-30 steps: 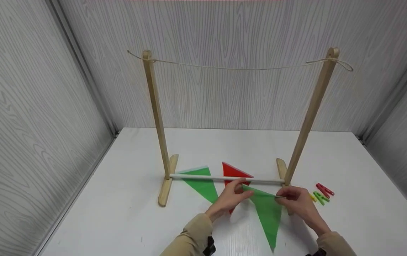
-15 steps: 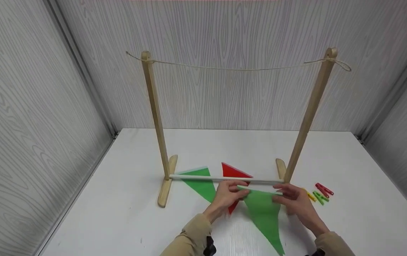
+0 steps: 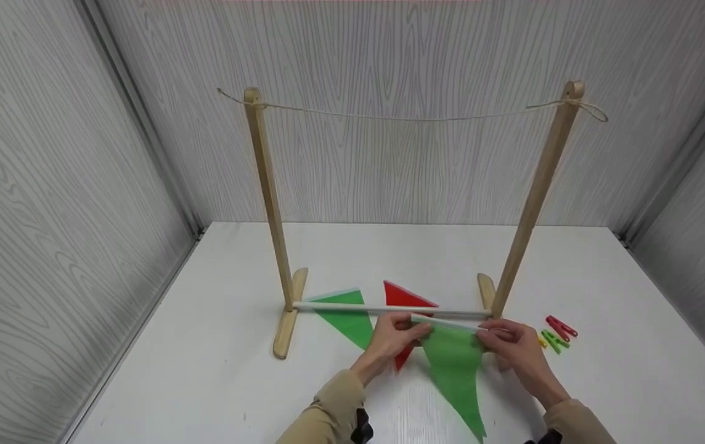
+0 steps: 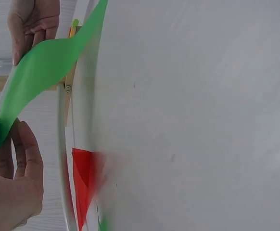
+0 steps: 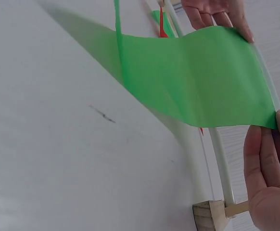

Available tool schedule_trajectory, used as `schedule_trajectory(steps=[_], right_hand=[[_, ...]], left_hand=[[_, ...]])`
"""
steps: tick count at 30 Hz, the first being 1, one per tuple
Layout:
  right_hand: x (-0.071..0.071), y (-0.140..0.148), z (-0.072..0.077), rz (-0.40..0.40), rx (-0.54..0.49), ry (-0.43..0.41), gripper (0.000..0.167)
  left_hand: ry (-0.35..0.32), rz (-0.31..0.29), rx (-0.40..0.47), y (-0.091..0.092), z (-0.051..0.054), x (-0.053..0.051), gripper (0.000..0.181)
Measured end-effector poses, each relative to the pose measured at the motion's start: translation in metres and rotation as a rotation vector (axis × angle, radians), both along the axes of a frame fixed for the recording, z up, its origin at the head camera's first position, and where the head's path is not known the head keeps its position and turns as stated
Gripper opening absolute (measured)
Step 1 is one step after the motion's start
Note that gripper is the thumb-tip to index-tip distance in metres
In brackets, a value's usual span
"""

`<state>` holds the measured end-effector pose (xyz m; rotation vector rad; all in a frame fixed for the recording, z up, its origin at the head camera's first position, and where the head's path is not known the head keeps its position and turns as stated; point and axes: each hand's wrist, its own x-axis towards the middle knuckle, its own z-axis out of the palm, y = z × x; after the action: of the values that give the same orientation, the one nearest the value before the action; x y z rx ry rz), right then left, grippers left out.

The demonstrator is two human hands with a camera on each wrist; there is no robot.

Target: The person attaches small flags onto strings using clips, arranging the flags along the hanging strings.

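Left fingers (image 3: pixel 418 333) and right fingers (image 3: pixel 493 341) pinch one of two green pennants (image 3: pixel 456 362) near one red pennant (image 3: pixel 404 297).

Booth-like workspace, grey wood-grain panels (image 3: pixel 402 179) on three sides, grey corner strips (image 3: pixel 143 115), white tabletop (image 3: pixel 229 265)

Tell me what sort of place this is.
Probably a partly enclosed tabletop work booth: pale grey wood-grain panels stand along three sides of a flat white table, which bears a light wooden two-post frame strung with thin beige cord.
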<state>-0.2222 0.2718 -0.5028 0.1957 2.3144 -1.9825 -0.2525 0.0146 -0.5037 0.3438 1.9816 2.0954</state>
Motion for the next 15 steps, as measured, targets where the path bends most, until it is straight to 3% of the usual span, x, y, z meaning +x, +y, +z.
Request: schedule_trajectory(steps=[4, 7, 11, 15], right_hand=[[0.001, 0.0, -0.001, 0.001, -0.016, 0.024, 0.029], [0.003, 0.003, -0.005, -0.063, -0.041, 0.081, 0.037], [0.008, 0.016, -0.013, -0.265, -0.04, 0.167, 0.039], [0.008, 0.033, -0.019, -0.459, 0.004, 0.161, 0.039]], left_hand=[[-0.017, 0.034, 0.009, 0.0, 0.0, 0.0, 0.023], [-0.025, 0.061, 0.006, -0.001, 0.001, 0.001, 0.023], [-0.027, 0.084, -0.009, -0.002, 0.0, 0.001, 0.026], [-0.017, 0.095, -0.023, -0.005, -0.001, 0.001, 0.028]])
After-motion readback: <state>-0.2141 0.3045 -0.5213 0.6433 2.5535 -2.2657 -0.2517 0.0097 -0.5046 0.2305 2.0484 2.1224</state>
